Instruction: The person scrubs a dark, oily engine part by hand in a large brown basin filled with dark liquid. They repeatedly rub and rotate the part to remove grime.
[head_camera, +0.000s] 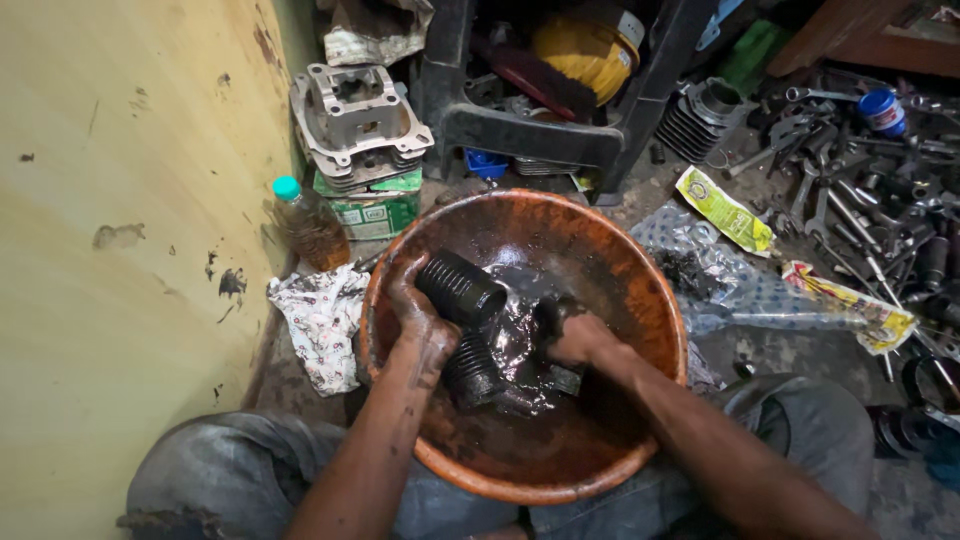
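Observation:
A round orange basin (640, 290) sits between my knees, smeared with dark oily liquid. My left hand (418, 318) grips a black ribbed rubber boot (460, 288) lying in the basin. A second ribbed black part (472, 372) lies just below it. My right hand (583, 340) is closed around a wet, glossy dark metal part (520, 345) in the middle of the basin. Both hands are coated in grime.
A yellow wall (120, 250) runs along the left. A bottle with a teal cap (305, 222) and a patterned rag (325, 320) lie beside the basin. A finned engine cylinder (358, 122) and a black crate (560, 90) stand behind. Wrenches and tools (860, 190) litter the right floor.

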